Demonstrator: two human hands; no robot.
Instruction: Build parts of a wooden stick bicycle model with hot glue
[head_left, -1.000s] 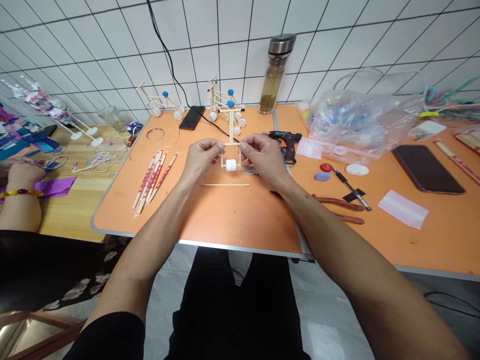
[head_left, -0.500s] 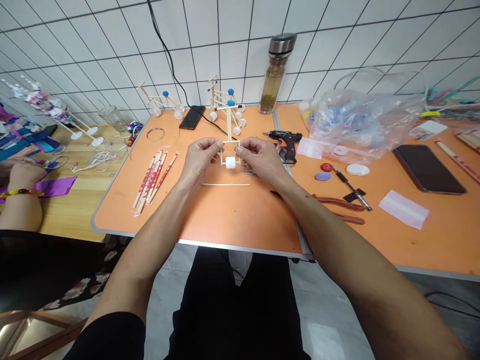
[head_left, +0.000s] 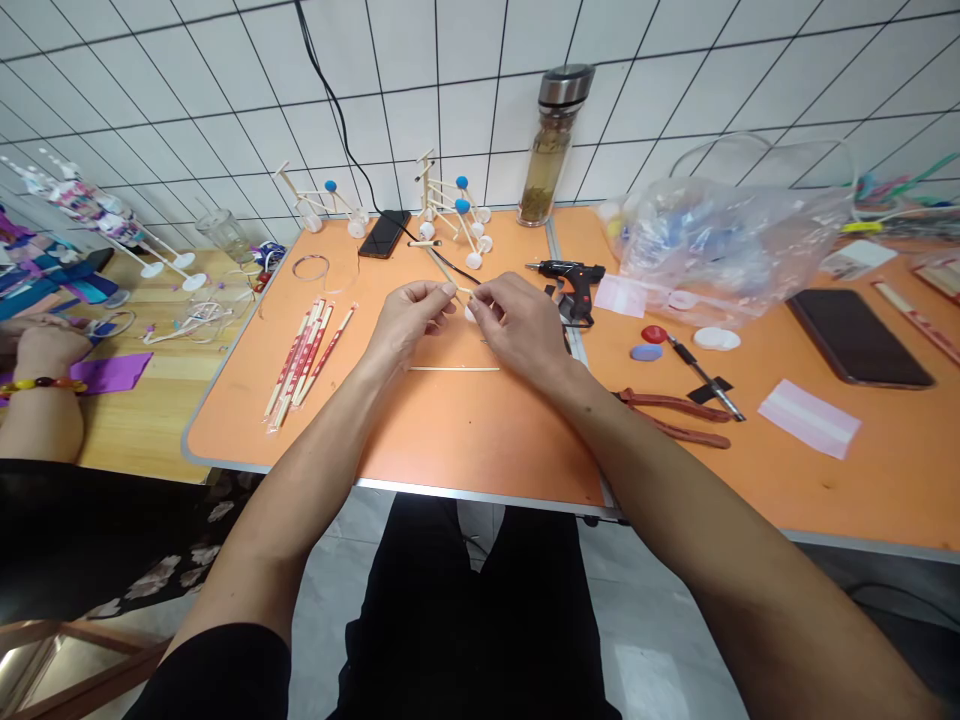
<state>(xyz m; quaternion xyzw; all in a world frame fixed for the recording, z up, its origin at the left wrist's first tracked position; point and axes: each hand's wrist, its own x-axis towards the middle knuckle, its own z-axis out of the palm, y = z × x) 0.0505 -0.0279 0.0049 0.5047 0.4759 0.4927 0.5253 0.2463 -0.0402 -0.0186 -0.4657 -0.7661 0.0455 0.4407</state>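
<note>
Above the middle of the orange table (head_left: 420, 430), both my hands pinch a small frame of thin wooden sticks (head_left: 444, 266). My left hand (head_left: 409, 318) grips its left side with thumb and fingertips closed. My right hand (head_left: 517, 325) is closed on its right side and hides most of the white roller on it. The frame's long stick slants up and to the left, away from me. A single loose wooden stick (head_left: 450, 369) lies flat on the table just below my hands.
Wrapped chopsticks (head_left: 307, 355) lie to the left. A finished stick model (head_left: 454, 215), phone (head_left: 384, 234) and glass bottle (head_left: 553, 145) stand at the back. Glue gun (head_left: 570, 275), pliers (head_left: 671, 415), bottle caps, plastic bag (head_left: 720, 250) and another phone (head_left: 855, 338) lie right. Another person's hand (head_left: 45, 350) works far left.
The stick frame stood upright with its white roller showing between my hands. Now it is tipped over to the left and my right hand has closed in over the roller.
</note>
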